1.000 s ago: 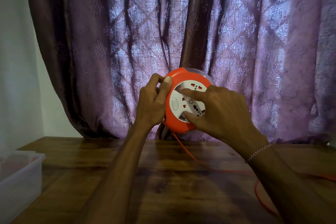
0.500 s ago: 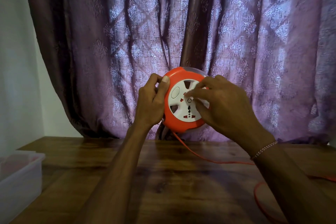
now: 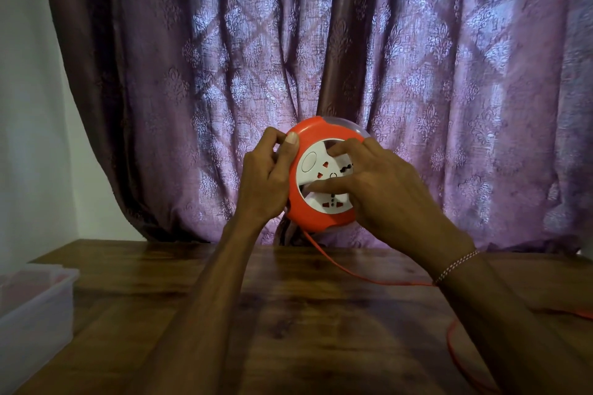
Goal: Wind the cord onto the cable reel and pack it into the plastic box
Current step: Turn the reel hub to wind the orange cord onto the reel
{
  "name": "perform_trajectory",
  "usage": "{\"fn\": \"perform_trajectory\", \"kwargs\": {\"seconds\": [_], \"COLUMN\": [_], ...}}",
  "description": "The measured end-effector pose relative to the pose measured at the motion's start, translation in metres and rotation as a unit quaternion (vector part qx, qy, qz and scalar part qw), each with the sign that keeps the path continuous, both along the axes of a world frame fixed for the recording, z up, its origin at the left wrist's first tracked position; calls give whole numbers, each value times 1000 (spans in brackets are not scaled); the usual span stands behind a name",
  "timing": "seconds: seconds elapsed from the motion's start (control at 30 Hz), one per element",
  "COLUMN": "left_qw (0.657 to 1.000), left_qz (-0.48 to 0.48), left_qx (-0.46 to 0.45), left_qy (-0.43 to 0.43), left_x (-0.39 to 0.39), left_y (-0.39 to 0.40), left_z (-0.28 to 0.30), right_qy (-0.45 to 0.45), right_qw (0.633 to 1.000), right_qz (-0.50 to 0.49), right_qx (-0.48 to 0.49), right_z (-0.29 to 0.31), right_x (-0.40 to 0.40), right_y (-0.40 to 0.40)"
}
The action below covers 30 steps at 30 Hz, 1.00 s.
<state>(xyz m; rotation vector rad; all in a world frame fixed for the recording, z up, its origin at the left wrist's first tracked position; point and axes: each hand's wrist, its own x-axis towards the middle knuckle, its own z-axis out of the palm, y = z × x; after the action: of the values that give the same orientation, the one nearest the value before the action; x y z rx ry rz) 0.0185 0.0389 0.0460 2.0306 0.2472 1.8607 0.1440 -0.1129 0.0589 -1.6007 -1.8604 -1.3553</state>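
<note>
Left hand (image 3: pixel 266 176) gripped the cable reel (image 3: pixel 321 176) rim, right hand (image 3: pixel 382 189) fingers pressed its hub—steady turns should feed the cord (image 3: pixel 353 276) evenly.

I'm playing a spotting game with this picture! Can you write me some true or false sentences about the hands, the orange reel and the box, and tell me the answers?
1. The left hand grips the rim of the orange cable reel. True.
2. The reel rests flat on the wooden table. False: it is held up in the air in front of the curtain.
3. The right hand has fingers on the reel's white socket face. True.
4. The orange cord is all wound in. False: it trails from the reel across the table.
5. The plastic box sits on the right. False: it is at the left edge.
</note>
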Motion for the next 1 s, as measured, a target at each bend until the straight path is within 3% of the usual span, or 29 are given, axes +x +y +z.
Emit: {"fn": "perform_trajectory", "kwargs": {"seconds": [0.23, 0.4, 0.77, 0.9, 1.0], "left_qw": [1000, 1000, 999, 999, 1000], "left_qz": [-6, -8, -18, -12, -7], "left_qx": [-7, -10, -24, -23, -15], "left_qy": [-5, -10, -34, -29, -24], "left_x": [0, 0, -5, -5, -4], "left_y": [-2, -3, -5, -4, -5], "left_z": [-1, 0, 4, 3, 3], "right_qy": [84, 157, 78, 7, -13], "right_qw": [996, 985, 988, 995, 998], "right_qz": [-16, 42, 103, 99, 68], "right_qx": [39, 56, 87, 2, -6], "right_z": [-8, -7, 0, 2, -1], "right_x": [1, -1, 9, 13, 7], "right_y": [3, 8, 4, 8, 8]}}
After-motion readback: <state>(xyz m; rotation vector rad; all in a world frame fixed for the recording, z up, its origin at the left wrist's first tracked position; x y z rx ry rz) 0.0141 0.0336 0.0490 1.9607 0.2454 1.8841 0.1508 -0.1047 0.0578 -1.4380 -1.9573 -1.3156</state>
